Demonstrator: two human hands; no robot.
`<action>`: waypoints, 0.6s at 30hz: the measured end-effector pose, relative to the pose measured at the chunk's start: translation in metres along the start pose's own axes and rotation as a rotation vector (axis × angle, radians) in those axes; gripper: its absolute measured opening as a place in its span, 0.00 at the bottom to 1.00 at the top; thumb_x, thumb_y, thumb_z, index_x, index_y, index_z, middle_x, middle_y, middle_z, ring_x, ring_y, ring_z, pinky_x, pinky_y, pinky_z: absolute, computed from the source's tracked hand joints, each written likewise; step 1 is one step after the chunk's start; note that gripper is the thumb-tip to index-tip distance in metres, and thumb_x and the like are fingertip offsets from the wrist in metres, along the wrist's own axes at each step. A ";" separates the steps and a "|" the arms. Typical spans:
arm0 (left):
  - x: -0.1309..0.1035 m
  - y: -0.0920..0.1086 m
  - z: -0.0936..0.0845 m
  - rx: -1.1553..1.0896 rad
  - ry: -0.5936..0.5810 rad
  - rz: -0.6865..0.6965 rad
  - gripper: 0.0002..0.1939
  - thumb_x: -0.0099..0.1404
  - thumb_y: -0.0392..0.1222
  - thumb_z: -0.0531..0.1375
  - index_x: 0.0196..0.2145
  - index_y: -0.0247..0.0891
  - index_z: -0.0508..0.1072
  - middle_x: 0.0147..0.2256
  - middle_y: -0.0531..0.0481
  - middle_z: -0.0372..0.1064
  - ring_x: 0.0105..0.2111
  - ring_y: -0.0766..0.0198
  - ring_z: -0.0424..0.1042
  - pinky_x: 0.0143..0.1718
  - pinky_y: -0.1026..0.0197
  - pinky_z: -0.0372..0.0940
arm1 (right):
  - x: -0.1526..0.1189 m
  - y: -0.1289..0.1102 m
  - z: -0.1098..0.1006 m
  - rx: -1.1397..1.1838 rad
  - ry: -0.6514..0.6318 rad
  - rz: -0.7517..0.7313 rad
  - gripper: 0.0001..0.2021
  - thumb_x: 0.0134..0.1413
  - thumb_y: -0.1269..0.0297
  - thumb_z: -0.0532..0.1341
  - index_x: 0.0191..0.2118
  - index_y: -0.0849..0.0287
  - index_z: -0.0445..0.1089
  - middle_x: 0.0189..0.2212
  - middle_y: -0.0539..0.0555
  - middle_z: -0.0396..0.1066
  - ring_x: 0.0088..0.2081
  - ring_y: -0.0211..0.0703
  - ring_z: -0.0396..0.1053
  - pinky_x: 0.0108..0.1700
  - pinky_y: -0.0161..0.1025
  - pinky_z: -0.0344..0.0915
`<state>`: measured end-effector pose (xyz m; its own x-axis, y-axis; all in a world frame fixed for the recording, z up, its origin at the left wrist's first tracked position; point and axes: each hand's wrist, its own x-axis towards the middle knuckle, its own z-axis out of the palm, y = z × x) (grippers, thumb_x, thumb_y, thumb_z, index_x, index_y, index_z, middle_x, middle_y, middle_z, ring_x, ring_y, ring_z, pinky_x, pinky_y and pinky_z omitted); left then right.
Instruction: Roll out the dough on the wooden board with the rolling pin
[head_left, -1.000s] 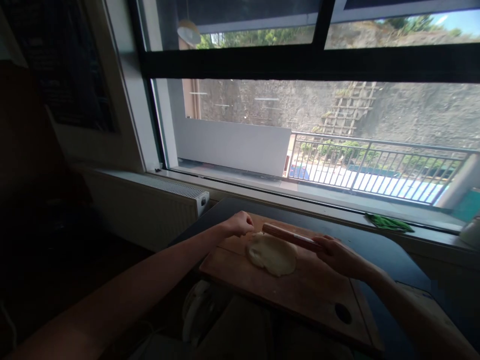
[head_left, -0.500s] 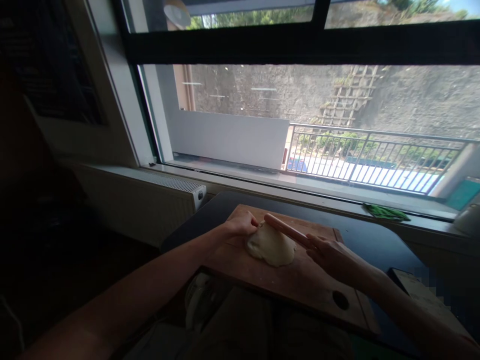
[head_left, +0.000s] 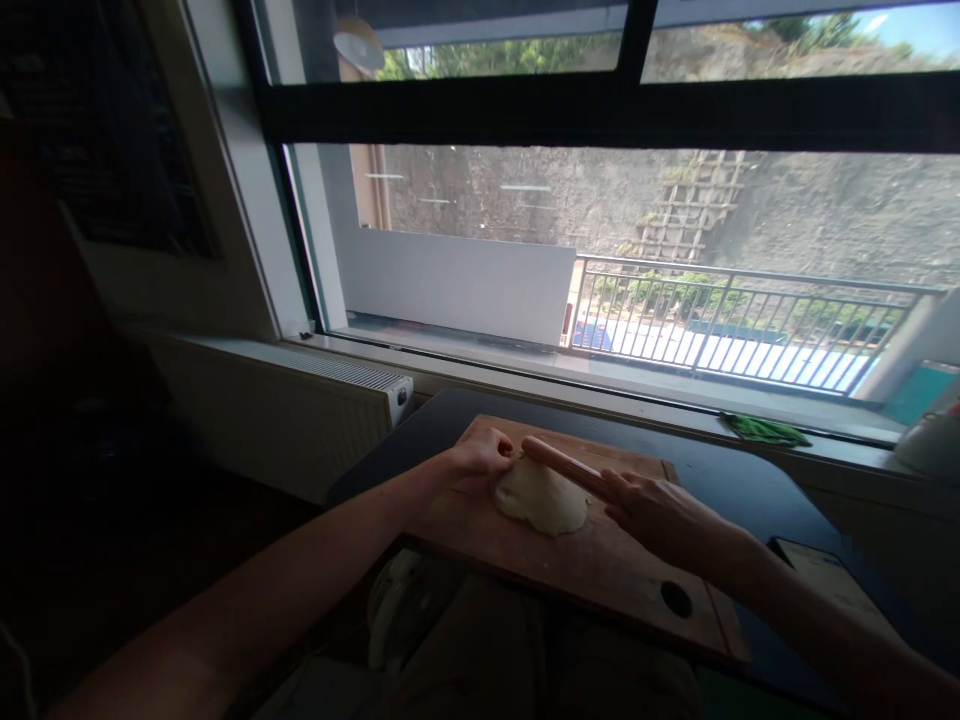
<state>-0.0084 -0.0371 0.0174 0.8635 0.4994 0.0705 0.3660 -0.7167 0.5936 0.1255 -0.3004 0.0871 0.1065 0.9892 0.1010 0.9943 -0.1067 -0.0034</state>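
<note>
Bare left hand (head_left: 484, 452) and right hand (head_left: 641, 503), bare forearms (head_left: 360, 530).
Below the hands, dark cloth (head_left: 472, 650) covers the lap, details lost in shadow.

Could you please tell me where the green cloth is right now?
The green cloth lies in the head view's right part, on the windowsill beyond the dark table.

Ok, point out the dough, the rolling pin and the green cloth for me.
Dough (head_left: 541, 502): head view, middle of its top.
Rolling pin (head_left: 564, 465): head view, bare shaft.
Green cloth (head_left: 765, 430): head view, middle.
</note>
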 end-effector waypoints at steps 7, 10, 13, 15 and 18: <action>0.004 -0.005 0.000 -0.021 -0.036 0.025 0.08 0.47 0.43 0.59 0.23 0.36 0.68 0.22 0.55 0.64 0.25 0.67 0.63 0.24 0.68 0.54 | 0.011 0.010 -0.003 -0.090 -0.011 -0.083 0.21 0.58 0.68 0.51 0.58 0.50 0.56 0.36 0.54 0.72 0.35 0.43 0.70 0.33 0.35 0.60; 0.007 -0.009 0.000 -0.019 -0.039 0.036 0.08 0.47 0.43 0.58 0.23 0.37 0.65 0.22 0.56 0.60 0.23 0.69 0.59 0.23 0.68 0.52 | 0.012 0.002 -0.002 -0.179 0.029 -0.114 0.30 0.56 0.71 0.53 0.62 0.46 0.47 0.34 0.52 0.71 0.31 0.43 0.70 0.29 0.34 0.58; 0.007 -0.009 -0.002 -0.008 -0.048 0.046 0.09 0.47 0.44 0.58 0.23 0.37 0.64 0.21 0.57 0.58 0.22 0.70 0.58 0.23 0.68 0.52 | 0.012 -0.003 -0.005 -0.241 0.022 -0.155 0.33 0.54 0.73 0.54 0.63 0.47 0.45 0.34 0.53 0.71 0.30 0.43 0.70 0.28 0.34 0.58; 0.005 -0.008 -0.004 -0.008 -0.050 0.042 0.09 0.48 0.44 0.58 0.23 0.37 0.64 0.22 0.56 0.59 0.23 0.70 0.58 0.23 0.68 0.52 | 0.014 0.000 -0.009 -0.240 0.013 -0.171 0.29 0.54 0.72 0.54 0.62 0.48 0.50 0.35 0.54 0.71 0.31 0.43 0.70 0.27 0.34 0.58; 0.002 -0.004 -0.004 -0.038 -0.051 0.038 0.08 0.48 0.44 0.58 0.23 0.37 0.65 0.23 0.55 0.61 0.24 0.69 0.60 0.24 0.68 0.53 | 0.019 0.009 -0.015 -0.195 -0.010 -0.191 0.25 0.55 0.69 0.54 0.59 0.48 0.55 0.36 0.53 0.71 0.31 0.42 0.70 0.27 0.33 0.58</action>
<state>-0.0095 -0.0314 0.0185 0.8933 0.4464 0.0533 0.3204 -0.7153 0.6210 0.1359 -0.2837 0.1041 -0.0816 0.9941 0.0721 0.9762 0.0651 0.2066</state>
